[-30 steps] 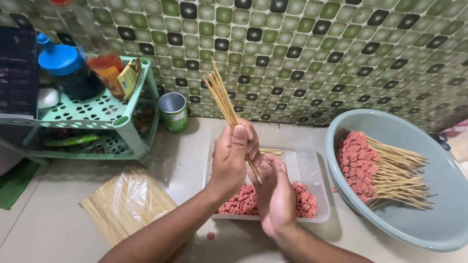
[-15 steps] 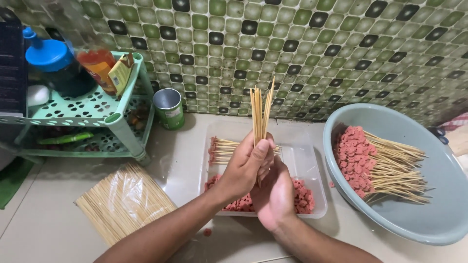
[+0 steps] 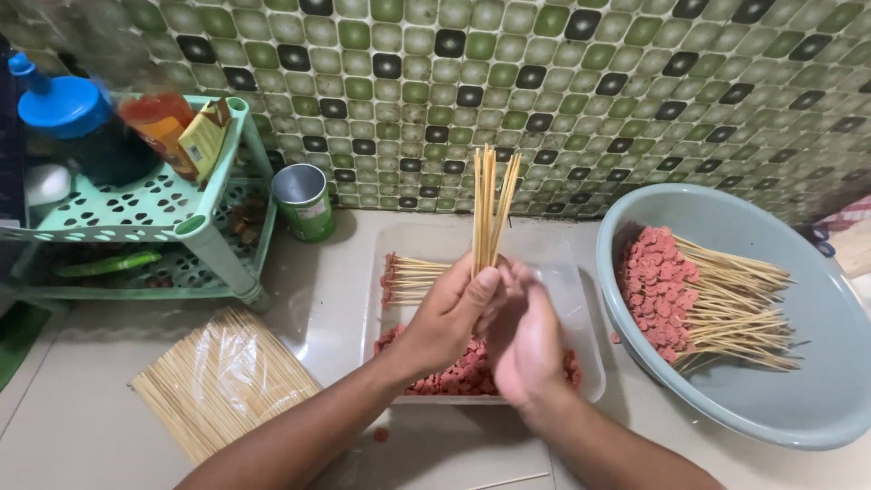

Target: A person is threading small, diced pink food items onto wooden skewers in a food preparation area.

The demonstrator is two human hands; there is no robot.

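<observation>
My left hand (image 3: 449, 313) grips a bunch of skewers (image 3: 490, 207) upright over the tray (image 3: 581, 299); my right hand (image 3: 524, 338) curls beside it, apparently empty. The basin (image 3: 817, 399) holds many finished sticks (image 3: 708, 299), while loose meat slices (image 3: 463, 372) remain.

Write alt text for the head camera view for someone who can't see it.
Left hand grips a bundle of bamboo skewers upright, right hand beside it, over a clear tray of pink meat slices. A grey basin of loaded skewers sits to the right.
</observation>
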